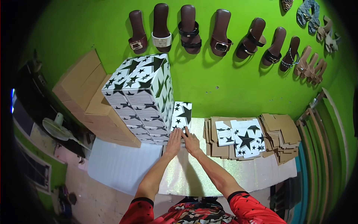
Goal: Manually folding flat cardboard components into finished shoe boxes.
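A white shoebox (182, 112) printed with black stars lies on the table against the green wall. My left hand (173, 143) rests on its near part, fingers stretched forward and lying flat. Right beside it, my right hand (191, 142) touches the same box with its fingers extended. The two hands are close together, and neither is wrapped round anything. Immediately to the left rises a tall stack of matching star-print shoeboxes (143, 100), two columns wide. My hands hide the near end of the single box.
Brown cardboard boxes (112, 123) stand left of the stack. Flat cardboard blanks (281, 128) pile up at the right, with a star-print blank (247, 139) on top. Sandals (189, 31) hang along the wall. A fan (59, 127) is at the left, beyond the table (123, 164).
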Demonstrator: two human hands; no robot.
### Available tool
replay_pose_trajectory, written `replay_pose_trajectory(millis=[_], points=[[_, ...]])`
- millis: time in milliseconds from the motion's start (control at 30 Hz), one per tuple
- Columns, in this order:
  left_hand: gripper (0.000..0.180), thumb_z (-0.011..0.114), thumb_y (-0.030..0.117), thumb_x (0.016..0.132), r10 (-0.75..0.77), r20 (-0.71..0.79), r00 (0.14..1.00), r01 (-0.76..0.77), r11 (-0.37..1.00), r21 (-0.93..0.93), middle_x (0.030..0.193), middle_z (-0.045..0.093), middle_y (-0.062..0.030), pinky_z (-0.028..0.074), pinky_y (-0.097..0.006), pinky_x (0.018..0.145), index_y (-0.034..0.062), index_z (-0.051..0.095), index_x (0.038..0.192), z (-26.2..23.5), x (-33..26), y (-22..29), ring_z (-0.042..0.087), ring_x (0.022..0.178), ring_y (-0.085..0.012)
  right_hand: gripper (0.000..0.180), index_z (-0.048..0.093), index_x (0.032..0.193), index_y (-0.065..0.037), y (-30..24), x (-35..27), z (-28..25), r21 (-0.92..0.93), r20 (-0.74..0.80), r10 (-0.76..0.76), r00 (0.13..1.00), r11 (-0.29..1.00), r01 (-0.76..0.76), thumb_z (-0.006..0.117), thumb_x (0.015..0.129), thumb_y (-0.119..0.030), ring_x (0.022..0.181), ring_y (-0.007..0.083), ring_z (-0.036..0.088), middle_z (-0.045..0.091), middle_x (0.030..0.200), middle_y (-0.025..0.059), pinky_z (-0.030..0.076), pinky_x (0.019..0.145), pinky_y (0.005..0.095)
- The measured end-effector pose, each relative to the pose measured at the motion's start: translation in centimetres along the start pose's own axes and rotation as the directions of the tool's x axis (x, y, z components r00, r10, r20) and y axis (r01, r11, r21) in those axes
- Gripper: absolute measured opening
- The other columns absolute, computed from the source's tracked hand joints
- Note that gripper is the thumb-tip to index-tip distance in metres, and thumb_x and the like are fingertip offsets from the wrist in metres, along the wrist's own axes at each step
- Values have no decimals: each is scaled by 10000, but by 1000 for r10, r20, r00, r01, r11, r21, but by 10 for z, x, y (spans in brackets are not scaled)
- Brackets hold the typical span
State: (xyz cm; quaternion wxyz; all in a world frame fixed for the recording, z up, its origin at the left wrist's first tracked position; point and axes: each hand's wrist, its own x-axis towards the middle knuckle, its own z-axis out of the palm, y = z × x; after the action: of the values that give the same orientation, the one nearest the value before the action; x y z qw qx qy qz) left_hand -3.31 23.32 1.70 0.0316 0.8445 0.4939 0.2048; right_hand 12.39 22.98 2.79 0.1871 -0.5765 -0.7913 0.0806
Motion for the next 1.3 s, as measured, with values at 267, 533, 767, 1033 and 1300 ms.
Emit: replay_pose_trajectory(millis=[267, 533, 767, 1033, 1300], points=[[679, 512, 55, 947, -33, 21, 999, 34, 996, -82, 1652, 351, -263, 218, -553, 1284, -13, 343, 1601, -13, 2, 17, 294, 1566, -403, 823, 307, 1657, -220, 2, -20, -29, -121, 37, -4, 999, 993, 9, 708, 942, -293, 1549, 484, 282, 213, 1739, 159, 213, 1233, 696], [879, 625, 86, 886, 196, 105, 975, -189, 979, -78, 1722, 225, -208, 161, -571, 1304, 70, 228, 1670, -1, 5, 94, 205, 1603, -376, 621, 457, 1589, -219, 99, -106, -48, -141, -95, 111, 989, 982, -123, 562, 1032, -473, 1544, 444, 313, 319, 1704, 139, 222, 1233, 676], [829, 665, 228, 927, 261, 281, 923, -262, 965, -35, 1723, 240, -198, 107, -602, 1300, 138, 292, 1663, 56, 34, 171, 169, 1615, -374, 636, 423, 1607, -220, 213, -178, -90, -242, -17, 334, 943, 913, -328, 534, 1039, -483, 1549, 471, 289, 322, 1699, 164, 198, 1227, 707], [889, 653, 473, 947, 181, 530, 828, -152, 983, -99, 1770, 116, -164, 94, -609, 1298, 294, 213, 1698, 113, 90, 268, 69, 1628, -402, 602, 408, 1619, -238, 304, -177, -140, -192, 119, 389, 913, 912, -363, 506, 1067, -459, 1570, 450, 256, 287, 1720, 150, 208, 1238, 688], [896, 686, 557, 910, 63, 563, 824, -70, 998, -10, 1773, 118, -147, 127, -622, 1284, 365, 265, 1678, 162, 100, 300, 89, 1621, -425, 614, 498, 1572, -215, 377, -150, -136, -178, 188, 252, 949, 959, -219, 522, 1045, -530, 1551, 459, 302, 357, 1684, 176, 175, 1242, 693]])
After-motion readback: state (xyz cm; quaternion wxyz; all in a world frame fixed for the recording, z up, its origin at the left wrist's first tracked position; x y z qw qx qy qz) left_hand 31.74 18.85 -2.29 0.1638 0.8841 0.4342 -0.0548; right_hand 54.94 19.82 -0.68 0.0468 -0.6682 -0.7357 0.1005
